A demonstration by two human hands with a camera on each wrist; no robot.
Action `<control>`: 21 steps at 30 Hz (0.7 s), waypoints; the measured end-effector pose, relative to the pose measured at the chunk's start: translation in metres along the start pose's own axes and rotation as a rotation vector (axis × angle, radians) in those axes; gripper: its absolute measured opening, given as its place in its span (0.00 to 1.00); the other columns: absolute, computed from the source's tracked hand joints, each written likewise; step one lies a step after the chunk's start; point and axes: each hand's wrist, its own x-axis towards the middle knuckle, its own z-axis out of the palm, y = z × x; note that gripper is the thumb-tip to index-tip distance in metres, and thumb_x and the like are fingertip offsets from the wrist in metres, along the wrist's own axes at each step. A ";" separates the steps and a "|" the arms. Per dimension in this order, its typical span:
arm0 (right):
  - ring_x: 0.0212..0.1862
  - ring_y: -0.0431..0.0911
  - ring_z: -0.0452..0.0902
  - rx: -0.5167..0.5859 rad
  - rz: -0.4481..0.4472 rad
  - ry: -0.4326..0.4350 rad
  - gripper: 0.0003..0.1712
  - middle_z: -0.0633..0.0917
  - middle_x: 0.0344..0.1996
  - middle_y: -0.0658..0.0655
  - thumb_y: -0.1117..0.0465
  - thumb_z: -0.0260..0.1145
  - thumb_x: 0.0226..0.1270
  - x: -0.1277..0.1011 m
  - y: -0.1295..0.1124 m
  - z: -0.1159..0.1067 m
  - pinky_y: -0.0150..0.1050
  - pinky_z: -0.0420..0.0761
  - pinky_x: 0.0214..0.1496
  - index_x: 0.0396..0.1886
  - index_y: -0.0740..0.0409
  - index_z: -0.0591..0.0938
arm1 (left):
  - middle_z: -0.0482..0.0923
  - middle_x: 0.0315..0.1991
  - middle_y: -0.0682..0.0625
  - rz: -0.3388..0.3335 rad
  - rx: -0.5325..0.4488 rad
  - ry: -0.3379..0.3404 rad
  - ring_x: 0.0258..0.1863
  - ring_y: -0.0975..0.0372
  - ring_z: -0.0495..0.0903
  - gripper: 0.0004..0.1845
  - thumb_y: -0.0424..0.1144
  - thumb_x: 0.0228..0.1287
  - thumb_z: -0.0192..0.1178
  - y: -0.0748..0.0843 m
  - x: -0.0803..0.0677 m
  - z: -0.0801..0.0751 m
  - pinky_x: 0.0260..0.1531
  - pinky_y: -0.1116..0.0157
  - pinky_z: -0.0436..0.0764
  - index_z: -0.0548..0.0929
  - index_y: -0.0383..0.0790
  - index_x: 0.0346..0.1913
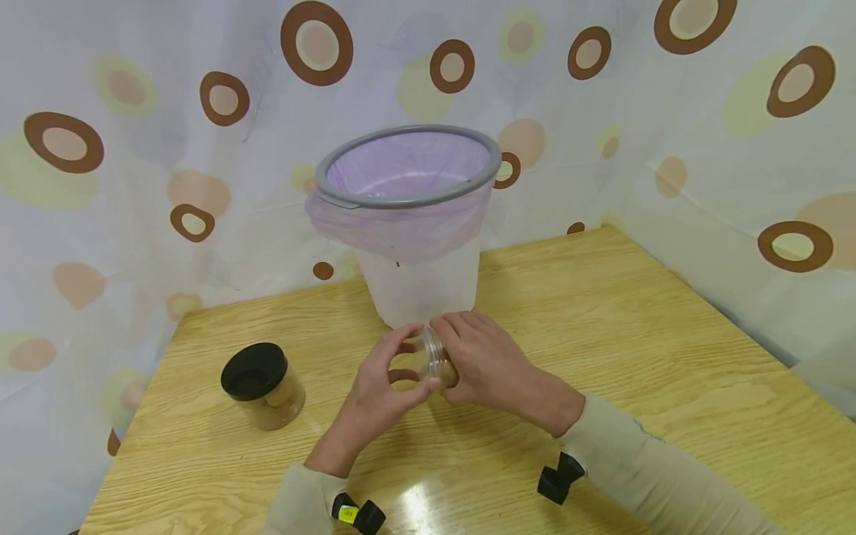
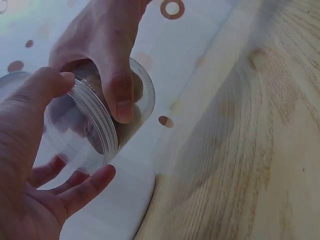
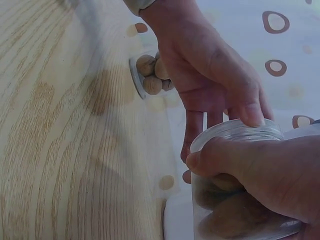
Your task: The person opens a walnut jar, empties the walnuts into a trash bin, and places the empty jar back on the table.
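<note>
From the head camera I saw both hands holding a clear plastic jar of brown nuts (image 1: 433,360) near the desk's (image 1: 669,357) far edge, just before the lilac-lined bin (image 1: 408,215). The left wrist view showed my left grip (image 2: 30,165) cupping its rim. The right wrist view showed my right grip (image 3: 260,172) wrapped round its body.

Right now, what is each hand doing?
Left hand: fingers curled round the open mouth of the clear jar.
Right hand: grips the jar's body.
</note>
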 end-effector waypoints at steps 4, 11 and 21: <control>0.52 0.52 0.79 -0.013 -0.006 0.018 0.45 0.82 0.48 0.55 0.46 0.81 0.38 0.000 0.000 0.000 0.47 0.80 0.57 0.57 0.59 0.74 | 0.69 0.66 0.50 -0.146 -0.037 0.019 0.60 0.53 0.75 0.37 0.43 0.62 0.69 0.005 0.001 0.000 0.49 0.60 0.85 0.66 0.51 0.72; 0.54 0.53 0.79 -0.008 -0.005 0.005 0.48 0.82 0.50 0.57 0.45 0.82 0.37 0.001 0.001 -0.003 0.48 0.79 0.59 0.57 0.61 0.73 | 0.59 0.70 0.47 -0.044 -0.024 -0.011 0.68 0.49 0.64 0.42 0.40 0.60 0.71 0.005 0.001 0.000 0.53 0.52 0.83 0.60 0.50 0.75; 0.54 0.52 0.80 -0.012 -0.009 0.010 0.49 0.82 0.49 0.56 0.43 0.83 0.36 0.000 0.003 -0.005 0.48 0.78 0.61 0.56 0.60 0.74 | 0.58 0.72 0.44 0.199 0.083 -0.023 0.66 0.46 0.65 0.44 0.30 0.55 0.72 0.000 0.001 0.001 0.50 0.53 0.84 0.61 0.46 0.73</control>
